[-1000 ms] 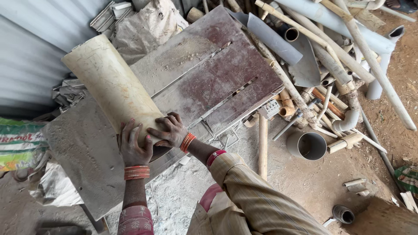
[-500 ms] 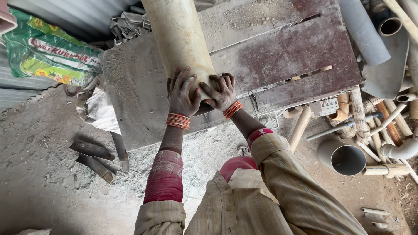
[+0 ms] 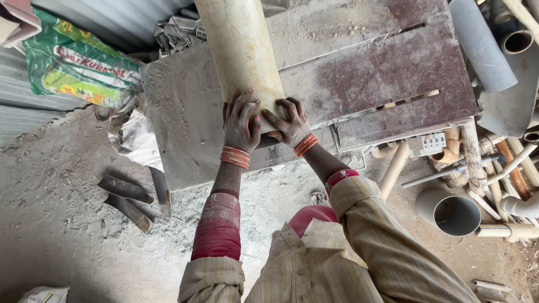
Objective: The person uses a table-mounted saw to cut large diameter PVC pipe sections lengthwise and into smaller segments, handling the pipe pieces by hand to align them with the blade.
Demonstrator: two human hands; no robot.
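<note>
Since the earlier frame, both hands have barely shifted: left hand (image 3: 241, 123) and right hand (image 3: 289, 124) stay spread, clasping the near end of the wide cream plastic pipe (image 3: 241, 50). It lies on the dusty slotted bench (image 3: 382, 73), pointing away; grey pipes (image 3: 477, 45) crowd the right.

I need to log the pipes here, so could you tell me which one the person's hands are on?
The wide cream pipe lying on the dusty table: both hands grip its near end. The grey pipes lie untouched at right.

We saw flat, even daylight, soft shadows, no glare; sharp focus, slight wide-angle stretch at edges.
</note>
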